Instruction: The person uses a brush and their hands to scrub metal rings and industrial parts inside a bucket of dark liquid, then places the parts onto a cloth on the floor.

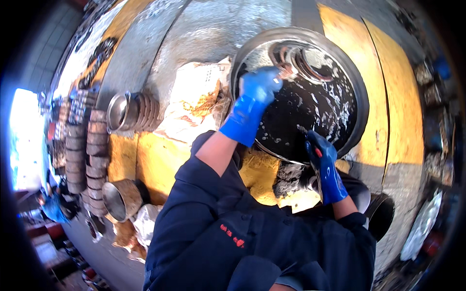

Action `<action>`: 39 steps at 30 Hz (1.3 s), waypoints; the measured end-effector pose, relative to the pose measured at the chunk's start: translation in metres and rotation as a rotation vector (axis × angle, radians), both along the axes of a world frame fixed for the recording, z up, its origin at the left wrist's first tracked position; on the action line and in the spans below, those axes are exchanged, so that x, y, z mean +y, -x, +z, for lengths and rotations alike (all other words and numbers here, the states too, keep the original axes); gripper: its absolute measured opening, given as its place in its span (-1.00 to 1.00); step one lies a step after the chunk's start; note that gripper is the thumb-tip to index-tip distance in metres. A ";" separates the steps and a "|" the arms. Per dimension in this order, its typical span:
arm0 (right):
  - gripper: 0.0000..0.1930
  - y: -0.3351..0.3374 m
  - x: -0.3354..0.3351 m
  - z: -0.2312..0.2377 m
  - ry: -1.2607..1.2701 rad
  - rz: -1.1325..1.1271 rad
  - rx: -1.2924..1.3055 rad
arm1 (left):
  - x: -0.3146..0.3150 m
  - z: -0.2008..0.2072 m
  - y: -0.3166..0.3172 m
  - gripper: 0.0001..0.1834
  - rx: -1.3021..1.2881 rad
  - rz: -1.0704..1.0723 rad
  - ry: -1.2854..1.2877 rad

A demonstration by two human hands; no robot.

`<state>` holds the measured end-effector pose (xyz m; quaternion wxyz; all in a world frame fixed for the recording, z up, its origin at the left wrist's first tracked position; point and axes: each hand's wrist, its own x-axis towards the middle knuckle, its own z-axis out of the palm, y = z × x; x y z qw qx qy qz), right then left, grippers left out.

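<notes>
A large round dark tub [361,104] in front of me holds black liquid with patches of white foam. My left hand [262,87], in a blue rubber glove, reaches over its left side. Its fingers are closed and blurred by motion, beside a small pinkish-brown thing [287,72] I cannot make out. Just beyond, round metal ring-shaped parts [310,65] lie partly sunk in the liquid. My right hand [323,153], in a wet blue glove with a red spot, is at the tub's near rim. Its fingers stretch over the edge and seem to hold nothing.
To the left lie a crumpled white sack [187,97] and a row of metal rings [131,111]. Farther left are stacked cylindrical parts [97,160] and an open metal cylinder [121,200]. A dark bucket [381,216] stands near my right elbow. The floor has yellow-painted panels [395,97].
</notes>
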<state>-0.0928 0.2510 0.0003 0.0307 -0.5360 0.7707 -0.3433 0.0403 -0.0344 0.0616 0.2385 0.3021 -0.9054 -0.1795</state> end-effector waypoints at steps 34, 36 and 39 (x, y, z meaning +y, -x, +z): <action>-0.62 -0.003 -0.007 0.030 -0.230 0.013 -0.147 | -0.152 -0.284 -0.138 -0.72 -0.874 0.495 -0.223; -0.62 -0.002 -0.003 0.031 -0.255 -0.002 -0.127 | -0.137 -0.294 -0.134 -0.76 -0.827 0.447 -0.223; -0.62 -0.004 -0.007 0.027 -0.224 0.026 -0.130 | -0.129 -0.304 -0.169 -0.69 -0.691 0.538 -0.265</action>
